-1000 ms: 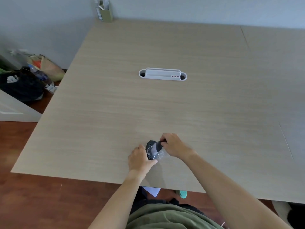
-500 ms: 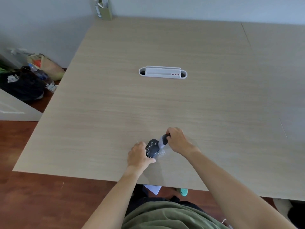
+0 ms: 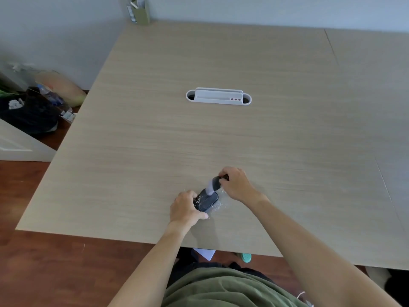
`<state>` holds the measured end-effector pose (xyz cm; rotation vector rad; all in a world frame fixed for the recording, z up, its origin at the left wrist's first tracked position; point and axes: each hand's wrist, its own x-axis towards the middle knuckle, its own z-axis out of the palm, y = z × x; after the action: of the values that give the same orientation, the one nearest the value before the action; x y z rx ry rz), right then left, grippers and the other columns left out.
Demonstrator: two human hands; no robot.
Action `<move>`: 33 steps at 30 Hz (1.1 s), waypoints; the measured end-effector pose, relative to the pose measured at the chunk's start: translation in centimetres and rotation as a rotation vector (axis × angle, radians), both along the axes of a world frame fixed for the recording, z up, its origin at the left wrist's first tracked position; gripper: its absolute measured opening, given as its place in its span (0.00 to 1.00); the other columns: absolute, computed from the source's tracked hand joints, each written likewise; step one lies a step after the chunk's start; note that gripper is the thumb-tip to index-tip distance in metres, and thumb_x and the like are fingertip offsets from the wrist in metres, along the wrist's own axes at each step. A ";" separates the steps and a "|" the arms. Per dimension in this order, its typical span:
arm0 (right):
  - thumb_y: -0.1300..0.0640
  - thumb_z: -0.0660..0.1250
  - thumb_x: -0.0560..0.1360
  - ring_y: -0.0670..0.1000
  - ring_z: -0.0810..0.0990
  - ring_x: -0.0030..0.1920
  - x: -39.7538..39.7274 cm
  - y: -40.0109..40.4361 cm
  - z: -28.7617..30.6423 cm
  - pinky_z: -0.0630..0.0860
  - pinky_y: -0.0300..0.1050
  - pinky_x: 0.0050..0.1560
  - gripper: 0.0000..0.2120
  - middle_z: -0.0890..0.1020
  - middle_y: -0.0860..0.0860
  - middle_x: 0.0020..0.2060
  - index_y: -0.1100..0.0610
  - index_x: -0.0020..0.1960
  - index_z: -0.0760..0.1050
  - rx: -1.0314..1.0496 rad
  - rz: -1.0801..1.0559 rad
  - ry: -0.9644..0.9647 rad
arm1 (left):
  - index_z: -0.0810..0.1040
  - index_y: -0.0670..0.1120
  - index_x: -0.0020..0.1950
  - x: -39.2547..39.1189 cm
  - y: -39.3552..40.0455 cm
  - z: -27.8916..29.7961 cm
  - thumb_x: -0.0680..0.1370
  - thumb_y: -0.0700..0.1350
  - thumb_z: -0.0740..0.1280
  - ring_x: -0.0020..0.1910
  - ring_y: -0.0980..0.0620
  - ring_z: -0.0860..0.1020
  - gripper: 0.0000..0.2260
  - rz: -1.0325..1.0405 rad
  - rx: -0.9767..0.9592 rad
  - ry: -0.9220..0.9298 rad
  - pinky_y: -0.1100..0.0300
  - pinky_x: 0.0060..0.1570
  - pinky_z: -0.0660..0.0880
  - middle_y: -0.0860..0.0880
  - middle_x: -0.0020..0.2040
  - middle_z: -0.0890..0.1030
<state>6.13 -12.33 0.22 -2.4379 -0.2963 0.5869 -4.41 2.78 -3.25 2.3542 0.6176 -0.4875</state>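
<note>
A small dark dustpan (image 3: 209, 201) lies flat on the wooden table (image 3: 221, 140) near its front edge, with pale crumbs (image 3: 218, 204) on it and around its rim. My left hand (image 3: 187, 207) grips the dustpan's near left side. My right hand (image 3: 238, 183) holds the dark handle of a small brush (image 3: 212, 186), whose grey bristles point down to the left onto the pan. The handle's end is hidden inside my fingers.
A white cable port (image 3: 218, 96) is set into the middle of the table. A green holder (image 3: 139, 9) stands at the far left corner by the wall. Bags and clutter (image 3: 37, 107) sit on the floor to the left.
My right hand has drawn the brush up and to the right, away from the pan, so more of the brush shows. My left hand has stayed on the dustpan.
</note>
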 end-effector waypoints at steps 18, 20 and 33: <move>0.68 0.59 0.72 0.60 0.79 0.51 -1.1 -0.4 -1.2 0.78 0.52 0.53 0.12 0.81 0.59 0.50 0.64 0.49 0.80 -0.058 0.010 0.098 | 0.75 0.49 0.58 -0.1 -0.3 0.0 0.59 0.53 0.80 0.55 0.48 0.76 0.30 -0.008 0.031 -0.002 0.54 0.53 0.73 0.50 0.55 0.76; 0.68 0.57 0.69 0.62 0.79 0.46 -0.7 -0.7 -1.1 0.79 0.55 0.47 0.11 0.81 0.59 0.44 0.63 0.44 0.78 -0.061 -0.037 0.047 | 0.75 0.50 0.59 -0.1 -0.2 -0.1 0.59 0.52 0.80 0.55 0.48 0.76 0.31 -0.001 0.028 -0.004 0.53 0.54 0.73 0.50 0.56 0.75; 0.67 0.58 0.74 0.61 0.76 0.39 -0.5 -0.7 -0.7 0.68 0.48 0.33 0.07 0.76 0.58 0.40 0.62 0.39 0.72 -0.184 -0.004 -0.063 | 0.75 0.49 0.61 -0.3 -0.3 -0.2 0.60 0.52 0.80 0.57 0.48 0.75 0.31 0.001 0.026 -0.005 0.54 0.56 0.72 0.50 0.57 0.75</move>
<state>5.62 -13.05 -0.47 -2.6373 -0.2730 0.5584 -4.67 2.45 -3.47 2.3785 0.6270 -0.4758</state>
